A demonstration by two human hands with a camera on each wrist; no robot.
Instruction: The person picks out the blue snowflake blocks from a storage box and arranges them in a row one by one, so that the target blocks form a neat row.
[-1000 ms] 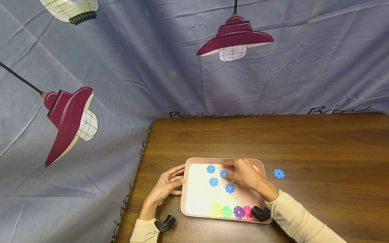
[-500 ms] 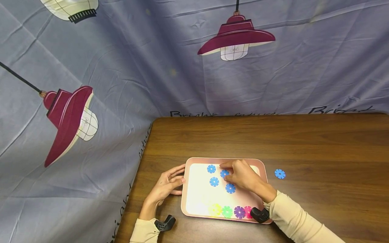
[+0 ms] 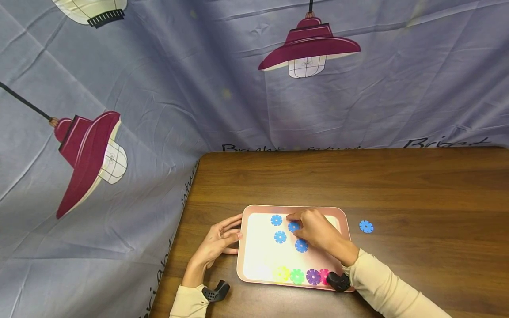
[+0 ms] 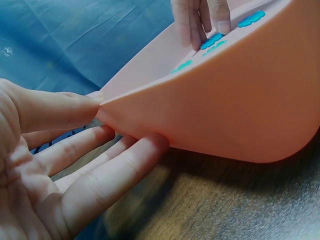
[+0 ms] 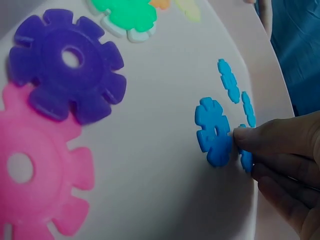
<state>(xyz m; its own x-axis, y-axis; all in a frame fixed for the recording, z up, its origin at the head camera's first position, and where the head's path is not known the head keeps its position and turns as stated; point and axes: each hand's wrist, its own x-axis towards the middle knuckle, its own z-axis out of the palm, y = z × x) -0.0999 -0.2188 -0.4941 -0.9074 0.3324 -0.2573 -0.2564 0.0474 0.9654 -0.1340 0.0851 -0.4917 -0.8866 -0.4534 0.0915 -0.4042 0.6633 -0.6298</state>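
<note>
A pale pink tray [image 3: 254,211] lies on the wooden table, holding several blue notched plastic discs, like flower-shaped building pieces. My left hand [image 3: 216,240] is at its left edge. In the left wrist view, the thumb meets the rim and the rather straight fingers [image 4: 115,172] touch the outer wall. Inside the tray, my right hand [image 3: 318,229] pinches one blue notched disc [image 3: 294,227] between thumb and fingers, close to the tray floor. Around it lie other blue pieces: an upper-left disc [image 3: 276,220], a lower-left disc [image 3: 280,237] and a nearer disc [image 5: 212,131].
Along the tray's near side lie yellow [image 3: 282,274], green [image 3: 297,276], purple [image 3: 313,277] and pink notched discs [image 3: 324,275]; purple overlaps pink. Another blue disc [image 3: 366,226] rests on the table [image 3: 417,190] right of the tray. A printed curtain [image 3: 222,88] hangs behind.
My right hand has shifted very slightly toward the left around the same blue disc. The left hand stays at the tray's edge, and the other discs keep their places.
</note>
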